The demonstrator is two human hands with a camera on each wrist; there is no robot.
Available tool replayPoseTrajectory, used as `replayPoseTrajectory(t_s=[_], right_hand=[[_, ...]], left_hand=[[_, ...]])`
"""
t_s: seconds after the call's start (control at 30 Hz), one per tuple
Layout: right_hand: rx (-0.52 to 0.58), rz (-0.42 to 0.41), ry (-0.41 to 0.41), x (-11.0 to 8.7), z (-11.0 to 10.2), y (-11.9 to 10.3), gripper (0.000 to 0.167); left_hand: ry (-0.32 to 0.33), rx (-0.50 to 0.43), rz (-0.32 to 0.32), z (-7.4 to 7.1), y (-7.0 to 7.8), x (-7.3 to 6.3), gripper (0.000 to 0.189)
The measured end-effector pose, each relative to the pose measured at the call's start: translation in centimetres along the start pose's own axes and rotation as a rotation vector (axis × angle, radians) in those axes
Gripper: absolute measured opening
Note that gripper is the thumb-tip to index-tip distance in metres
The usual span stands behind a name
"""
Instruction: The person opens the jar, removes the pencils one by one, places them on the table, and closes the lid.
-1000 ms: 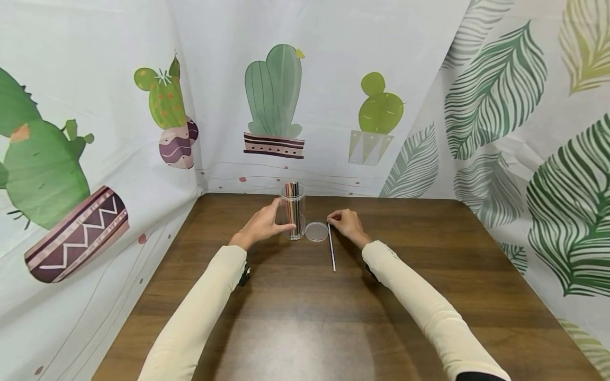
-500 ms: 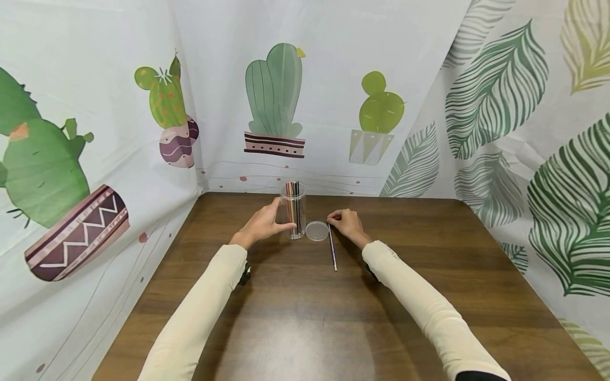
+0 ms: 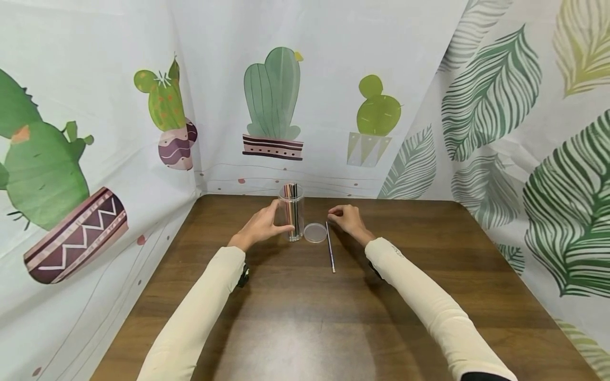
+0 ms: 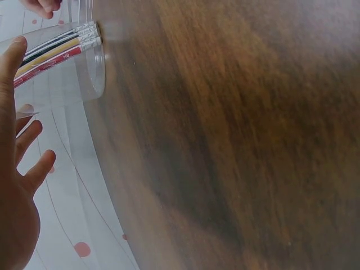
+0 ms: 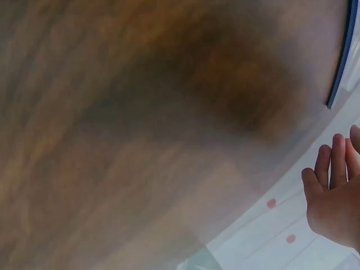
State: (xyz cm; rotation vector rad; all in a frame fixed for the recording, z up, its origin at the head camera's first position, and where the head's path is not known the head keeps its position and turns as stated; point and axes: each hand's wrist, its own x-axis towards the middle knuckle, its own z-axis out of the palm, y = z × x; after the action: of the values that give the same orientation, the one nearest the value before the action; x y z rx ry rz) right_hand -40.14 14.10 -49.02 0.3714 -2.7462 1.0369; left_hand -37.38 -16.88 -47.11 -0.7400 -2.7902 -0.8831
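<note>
My left hand (image 3: 259,226) holds a clear cylindrical jar (image 3: 298,211) from its left side, thumb in front and fingers around the back. Several pencils (image 3: 291,211) stand inside the jar; the left wrist view shows red, yellow and black ones (image 4: 48,63), with their eraser ends at the bottom. A round clear lid (image 3: 315,233) lies flat just right of the jar. Beside it, a single dark blue or purple pencil (image 3: 330,247) lies on the table. My right hand (image 3: 350,219) hovers by its far end, bent fingers apart from it and holding nothing.
The brown wooden table (image 3: 295,317) extends toward me and to both sides. Hanging cloth with cactus and leaf prints (image 3: 329,106) closes off the back and sides, and the jar stands near the table's far edge.
My right hand has let go of the pencil's far end and lifted slightly away, leaving the pencil lying on the table. The left hand and the jar have stayed in place.
</note>
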Motion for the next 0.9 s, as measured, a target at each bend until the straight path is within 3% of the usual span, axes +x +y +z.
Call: replayPoseTrajectory(t_s=[0.43, 0.9], right_hand=[[-0.014, -0.090, 0.033, 1.0, -2.5, -1.3, 0.018], [0.010, -0.188, 0.036, 2.6, -5.0, -5.7, 0.019]], left_hand=[[0.001, -0.012, 0.000, -0.1, 0.1, -0.2, 0.083], [-0.002, -0.013, 0.001, 0.0, -0.1, -0.2, 0.086]])
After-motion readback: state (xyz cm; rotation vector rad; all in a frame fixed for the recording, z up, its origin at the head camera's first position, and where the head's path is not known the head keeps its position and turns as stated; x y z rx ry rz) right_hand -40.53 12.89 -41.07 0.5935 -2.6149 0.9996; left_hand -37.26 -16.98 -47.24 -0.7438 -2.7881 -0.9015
